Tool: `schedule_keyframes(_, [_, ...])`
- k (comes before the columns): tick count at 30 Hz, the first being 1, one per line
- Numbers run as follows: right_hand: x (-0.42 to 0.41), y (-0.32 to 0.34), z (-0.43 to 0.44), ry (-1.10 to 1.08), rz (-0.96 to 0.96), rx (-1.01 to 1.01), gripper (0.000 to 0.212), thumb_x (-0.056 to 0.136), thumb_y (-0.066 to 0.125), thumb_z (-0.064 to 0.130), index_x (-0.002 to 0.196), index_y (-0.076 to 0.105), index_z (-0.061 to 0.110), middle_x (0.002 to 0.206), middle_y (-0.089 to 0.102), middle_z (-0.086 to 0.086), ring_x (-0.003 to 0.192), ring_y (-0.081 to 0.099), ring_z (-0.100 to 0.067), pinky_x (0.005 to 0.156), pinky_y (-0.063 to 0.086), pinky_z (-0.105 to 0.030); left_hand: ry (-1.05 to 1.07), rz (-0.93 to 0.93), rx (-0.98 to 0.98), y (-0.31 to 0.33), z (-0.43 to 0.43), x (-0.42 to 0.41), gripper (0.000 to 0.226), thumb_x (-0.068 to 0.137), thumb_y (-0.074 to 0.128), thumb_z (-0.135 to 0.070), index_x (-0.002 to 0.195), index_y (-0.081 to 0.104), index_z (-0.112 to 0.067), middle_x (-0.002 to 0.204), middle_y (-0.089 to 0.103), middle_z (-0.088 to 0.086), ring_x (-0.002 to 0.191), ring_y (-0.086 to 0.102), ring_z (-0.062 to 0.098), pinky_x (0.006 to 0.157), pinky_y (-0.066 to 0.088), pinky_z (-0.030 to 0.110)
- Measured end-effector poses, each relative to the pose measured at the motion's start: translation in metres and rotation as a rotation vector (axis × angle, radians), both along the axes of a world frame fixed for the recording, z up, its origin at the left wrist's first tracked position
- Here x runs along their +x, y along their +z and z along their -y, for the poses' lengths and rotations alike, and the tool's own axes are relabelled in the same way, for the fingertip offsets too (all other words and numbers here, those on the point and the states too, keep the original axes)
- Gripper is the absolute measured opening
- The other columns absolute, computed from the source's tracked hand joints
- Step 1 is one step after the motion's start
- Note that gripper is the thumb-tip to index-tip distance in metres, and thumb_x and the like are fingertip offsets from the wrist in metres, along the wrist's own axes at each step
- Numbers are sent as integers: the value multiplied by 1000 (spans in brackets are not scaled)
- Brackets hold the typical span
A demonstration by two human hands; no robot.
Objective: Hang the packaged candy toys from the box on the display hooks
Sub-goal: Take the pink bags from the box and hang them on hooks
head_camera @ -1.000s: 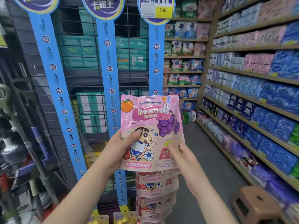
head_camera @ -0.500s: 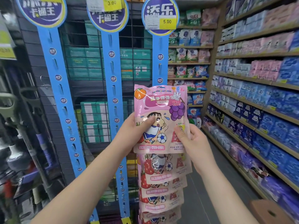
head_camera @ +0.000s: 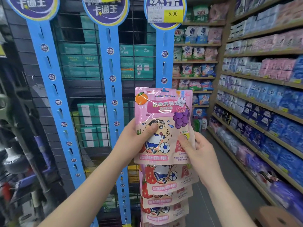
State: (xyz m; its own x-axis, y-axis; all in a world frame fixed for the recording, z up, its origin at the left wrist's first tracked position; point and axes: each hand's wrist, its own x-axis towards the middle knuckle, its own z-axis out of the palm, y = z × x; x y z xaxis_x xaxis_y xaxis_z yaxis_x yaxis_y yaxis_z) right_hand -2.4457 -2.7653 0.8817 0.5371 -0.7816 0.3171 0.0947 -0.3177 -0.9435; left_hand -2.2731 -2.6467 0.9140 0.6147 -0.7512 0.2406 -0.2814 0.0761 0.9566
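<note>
Pink and glossy, the candy pack (head_camera: 164,112) is held upright and face-out against the rightmost blue display strip (head_camera: 164,66). It is raised so that its hang slot (head_camera: 164,90) lies over the strip, with blue showing through the cutout. That height and alignment read as lining the slot up with a free hook, though whether a hook has entered the slot cannot be told. The pack sits directly above the hung packs (head_camera: 165,182), which overlap one another down the same strip like shingles. The next free place is therefore probably the one just over them, and the held pack's lower edge covers the top of the uppermost one. Both hands grip low on the pack, likely to leave the top margin free and to steer it square. The left hand (head_camera: 136,141) is closed on the pack's left edge, its thumb (head_camera: 151,128) pressed flat on the printed front and its other fingers hidden behind. The right hand (head_camera: 201,154) pinches the lower right side the same way, thumb (head_camera: 184,140) on the front and fingers curled round the back. The middle strip (head_camera: 111,66) and left strip (head_camera: 49,66) show bare slots along their upper lengths, and a yellow price tag (head_camera: 173,13) tops the strip in use. The box the packs come from cannot be picked out.
</note>
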Motion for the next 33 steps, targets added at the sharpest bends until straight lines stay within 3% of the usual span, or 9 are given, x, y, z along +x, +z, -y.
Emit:
schedule_keyframes(9, [-7,-11,-2,-8,-39,16,19,92,68,43,105,70,29,99,78,13,91,75,-6,84,61,-44,27,2,44,-15,-3,-6,40,87,75,-51,118,62,-29,104,81,-7,90,79,17,86,63,49])
schedule_keyframes(17, [-14,-26,-5,-22,-63,21,20,91,70,45,103,68,29,100,77,14,93,73,-3,87,60,-42,151,105,55,-26,-12,-18,43,85,80,-44,118,59,-26,104,78,-11,86,76,0,69,61,19])
schedule_keyframes(20, [-18,-32,-1,-47,-58,12,35,82,75,52,112,62,38,108,73,21,101,68,6,93,58,-33,180,156,64,-27,-14,-21,47,83,83,-40,119,55,-28,105,74,-16,86,72,-7,70,60,17])
schedule_keyframes(25, [-28,-43,6,-102,-94,-57,57,79,76,59,128,55,40,111,70,21,101,69,-2,91,58,-44,188,196,85,-28,-17,-28,53,83,83,-41,124,51,-33,110,70,-21,92,70,-9,74,58,14])
schedule_keyframes(31, [-37,-58,7,-93,-128,-76,46,86,73,52,126,54,41,113,69,21,100,67,1,94,57,-40,194,220,142,-41,-28,-34,56,87,75,-50,132,50,-31,116,67,-20,99,69,-5,77,61,19])
schedule_keyframes(33, [-40,-69,3,-67,-143,-49,39,87,72,51,122,55,44,112,69,23,98,68,0,92,58,-41,193,232,164,-52,-38,-36,61,87,73,-54,137,50,-28,118,66,-21,100,65,-11,78,55,8])
